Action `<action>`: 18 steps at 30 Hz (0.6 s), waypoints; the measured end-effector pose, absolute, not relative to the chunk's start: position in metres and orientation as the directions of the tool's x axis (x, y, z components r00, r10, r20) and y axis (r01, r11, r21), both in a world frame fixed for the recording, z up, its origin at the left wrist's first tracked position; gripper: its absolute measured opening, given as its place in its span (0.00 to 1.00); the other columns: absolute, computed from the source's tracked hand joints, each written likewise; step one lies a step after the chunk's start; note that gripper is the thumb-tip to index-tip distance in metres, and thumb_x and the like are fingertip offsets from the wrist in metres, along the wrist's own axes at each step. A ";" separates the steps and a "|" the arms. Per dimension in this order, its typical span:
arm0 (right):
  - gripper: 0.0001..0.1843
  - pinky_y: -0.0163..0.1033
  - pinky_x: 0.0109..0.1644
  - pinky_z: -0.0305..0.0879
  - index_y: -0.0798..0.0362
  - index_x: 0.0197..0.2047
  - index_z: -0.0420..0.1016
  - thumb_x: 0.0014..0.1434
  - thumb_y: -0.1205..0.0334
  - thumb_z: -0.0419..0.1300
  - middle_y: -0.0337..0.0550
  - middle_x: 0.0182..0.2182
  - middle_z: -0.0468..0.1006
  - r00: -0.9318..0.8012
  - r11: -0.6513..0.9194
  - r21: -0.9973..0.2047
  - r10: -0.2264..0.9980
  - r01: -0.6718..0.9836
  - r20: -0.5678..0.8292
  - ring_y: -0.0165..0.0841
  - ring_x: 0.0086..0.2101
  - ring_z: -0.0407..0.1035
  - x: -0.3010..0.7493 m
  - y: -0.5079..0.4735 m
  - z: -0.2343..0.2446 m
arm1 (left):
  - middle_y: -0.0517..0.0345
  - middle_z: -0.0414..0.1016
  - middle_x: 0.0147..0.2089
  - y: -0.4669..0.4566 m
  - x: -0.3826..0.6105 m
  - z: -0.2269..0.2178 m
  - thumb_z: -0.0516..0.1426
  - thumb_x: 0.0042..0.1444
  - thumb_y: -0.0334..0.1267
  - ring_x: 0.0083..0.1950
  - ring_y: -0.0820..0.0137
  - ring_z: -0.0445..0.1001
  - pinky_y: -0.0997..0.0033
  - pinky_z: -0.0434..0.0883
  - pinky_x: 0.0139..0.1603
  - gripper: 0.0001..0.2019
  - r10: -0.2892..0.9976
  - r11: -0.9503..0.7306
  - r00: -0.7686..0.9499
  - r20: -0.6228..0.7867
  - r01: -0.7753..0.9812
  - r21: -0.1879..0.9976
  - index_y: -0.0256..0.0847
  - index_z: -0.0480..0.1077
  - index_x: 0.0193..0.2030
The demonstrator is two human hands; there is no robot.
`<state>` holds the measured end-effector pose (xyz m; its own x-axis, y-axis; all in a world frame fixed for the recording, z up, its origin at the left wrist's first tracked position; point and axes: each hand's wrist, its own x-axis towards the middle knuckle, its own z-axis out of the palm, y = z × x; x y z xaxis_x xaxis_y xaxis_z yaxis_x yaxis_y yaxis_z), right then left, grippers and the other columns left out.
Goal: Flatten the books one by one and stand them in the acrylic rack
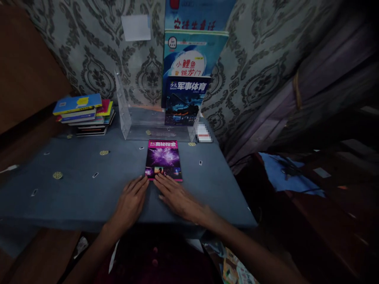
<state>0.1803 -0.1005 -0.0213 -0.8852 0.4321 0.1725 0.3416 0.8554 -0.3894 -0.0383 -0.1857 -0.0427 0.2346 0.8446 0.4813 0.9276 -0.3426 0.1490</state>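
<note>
A thin book (164,156) with a purple burst and a pink band on its cover lies flat on the blue-grey tablecloth (74,197). My left hand (133,195) rests at its lower left corner, fingers stretched out. Beside it, my right hand (173,193) lies flat with its fingertips on the book's bottom edge. Just behind the book is a clear acrylic rack (156,134). At the rack's right side stand a dark blue book (186,102), a teal book (198,47) and a taller blue book (198,12), one behind another.
A stack of books (85,114) sits at the table's back left. A small blurred-out item (204,133) is right of the rack. Patterned wallpaper (97,63) rises behind, with a white paper (136,27) on it. A curtain (284,106) hangs at the right.
</note>
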 end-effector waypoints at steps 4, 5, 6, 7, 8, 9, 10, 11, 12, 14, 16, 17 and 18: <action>0.29 0.53 0.76 0.48 0.58 0.73 0.56 0.73 0.58 0.51 0.56 0.71 0.59 -0.905 0.857 -0.393 0.409 0.334 0.121 0.40 0.72 0.49 0.163 -0.090 -0.013 | 0.46 0.76 0.62 -0.186 -0.037 -0.044 0.47 0.67 0.27 0.64 0.58 0.73 0.51 0.72 0.63 0.21 0.845 -0.335 0.225 0.484 0.930 0.152 0.36 0.70 0.63; 0.29 0.53 0.76 0.48 0.59 0.73 0.57 0.73 0.57 0.50 0.56 0.71 0.60 -0.908 0.858 -0.392 0.404 0.334 0.110 0.40 0.72 0.50 0.157 -0.085 -0.010 | 0.46 0.76 0.62 -0.186 -0.037 -0.045 0.47 0.67 0.27 0.64 0.58 0.72 0.51 0.71 0.63 0.21 0.848 -0.330 0.219 0.483 0.931 0.157 0.37 0.70 0.63; 0.28 0.52 0.76 0.48 0.59 0.73 0.58 0.74 0.57 0.50 0.56 0.71 0.61 -0.910 0.858 -0.392 0.401 0.333 0.105 0.40 0.71 0.51 0.151 -0.080 -0.008 | 0.46 0.76 0.62 -0.186 -0.036 -0.046 0.47 0.67 0.27 0.65 0.58 0.72 0.51 0.71 0.64 0.21 0.851 -0.325 0.214 0.479 0.932 0.161 0.37 0.70 0.63; 0.28 0.51 0.76 0.48 0.59 0.72 0.59 0.74 0.57 0.49 0.55 0.70 0.61 -0.911 0.857 -0.395 0.399 0.331 0.103 0.39 0.71 0.51 0.145 -0.074 -0.007 | 0.46 0.76 0.62 -0.186 -0.036 -0.046 0.47 0.67 0.26 0.65 0.58 0.71 0.50 0.71 0.64 0.21 0.854 -0.322 0.212 0.475 0.933 0.163 0.37 0.70 0.62; 0.27 0.51 0.76 0.49 0.58 0.72 0.60 0.74 0.57 0.48 0.55 0.70 0.62 -0.913 0.857 -0.399 0.395 0.325 0.104 0.39 0.71 0.52 0.139 -0.066 -0.006 | 0.46 0.76 0.62 -0.186 -0.036 -0.047 0.47 0.66 0.26 0.66 0.58 0.71 0.50 0.71 0.65 0.22 0.857 -0.320 0.211 0.471 0.933 0.164 0.38 0.71 0.62; 0.27 0.51 0.76 0.49 0.58 0.71 0.61 0.74 0.57 0.48 0.55 0.70 0.63 -0.914 0.858 -0.402 0.392 0.320 0.107 0.38 0.71 0.52 0.134 -0.058 -0.005 | 0.46 0.75 0.62 -0.186 -0.036 -0.048 0.46 0.66 0.26 0.66 0.58 0.71 0.50 0.71 0.64 0.22 0.859 -0.320 0.212 0.467 0.933 0.164 0.38 0.70 0.63; 0.26 0.51 0.75 0.50 0.58 0.71 0.62 0.74 0.57 0.47 0.55 0.69 0.64 -0.915 0.858 -0.405 0.389 0.317 0.109 0.39 0.71 0.52 0.128 -0.048 -0.004 | 0.46 0.75 0.63 -0.186 -0.036 -0.048 0.46 0.66 0.26 0.66 0.58 0.71 0.50 0.71 0.64 0.23 0.858 -0.322 0.214 0.466 0.932 0.165 0.38 0.70 0.63; 0.26 0.52 0.75 0.50 0.58 0.70 0.63 0.74 0.57 0.47 0.55 0.69 0.64 -0.915 0.859 -0.404 0.387 0.315 0.110 0.39 0.71 0.52 0.123 -0.038 -0.005 | 0.46 0.75 0.63 -0.185 -0.036 -0.048 0.46 0.66 0.26 0.66 0.58 0.71 0.50 0.72 0.64 0.23 0.859 -0.324 0.215 0.465 0.931 0.169 0.38 0.70 0.64; 0.26 0.52 0.75 0.50 0.58 0.70 0.64 0.74 0.57 0.48 0.55 0.69 0.64 -0.913 0.859 -0.399 0.392 0.320 0.114 0.39 0.71 0.52 0.118 -0.027 -0.005 | 0.45 0.75 0.63 -0.185 -0.037 -0.049 0.46 0.66 0.26 0.66 0.58 0.71 0.51 0.72 0.64 0.24 0.859 -0.327 0.214 0.465 0.929 0.176 0.39 0.69 0.65; 0.25 0.53 0.75 0.50 0.57 0.69 0.65 0.73 0.58 0.49 0.54 0.70 0.63 -0.906 0.862 -0.377 0.407 0.338 0.118 0.40 0.71 0.53 0.109 -0.005 -0.007 | 0.46 0.75 0.63 -0.185 -0.037 -0.049 0.46 0.66 0.26 0.66 0.59 0.71 0.51 0.72 0.64 0.24 0.860 -0.331 0.211 0.465 0.924 0.192 0.40 0.68 0.66; 0.25 0.53 0.75 0.50 0.56 0.69 0.65 0.73 0.59 0.50 0.54 0.70 0.63 -0.897 0.863 -0.350 0.426 0.364 0.120 0.40 0.70 0.54 0.101 0.017 -0.009 | 0.46 0.74 0.64 -0.185 -0.038 -0.050 0.47 0.66 0.26 0.66 0.58 0.71 0.50 0.73 0.64 0.24 0.857 -0.333 0.205 0.473 0.920 0.205 0.40 0.68 0.66; 0.25 0.53 0.75 0.50 0.57 0.69 0.65 0.73 0.59 0.50 0.54 0.70 0.62 -0.888 0.860 -0.341 0.442 0.380 0.124 0.40 0.71 0.54 0.098 0.026 -0.010 | 0.46 0.74 0.64 -0.185 -0.038 -0.051 0.47 0.65 0.26 0.66 0.58 0.71 0.50 0.73 0.64 0.25 0.854 -0.333 0.201 0.480 0.919 0.208 0.41 0.68 0.66; 0.26 0.52 0.75 0.50 0.57 0.69 0.64 0.73 0.59 0.50 0.55 0.70 0.62 -0.879 0.854 -0.334 0.459 0.398 0.128 0.40 0.71 0.53 0.097 0.035 -0.010 | 0.47 0.75 0.64 -0.185 -0.038 -0.052 0.48 0.65 0.26 0.65 0.58 0.72 0.49 0.73 0.63 0.25 0.849 -0.336 0.199 0.490 0.918 0.209 0.41 0.68 0.66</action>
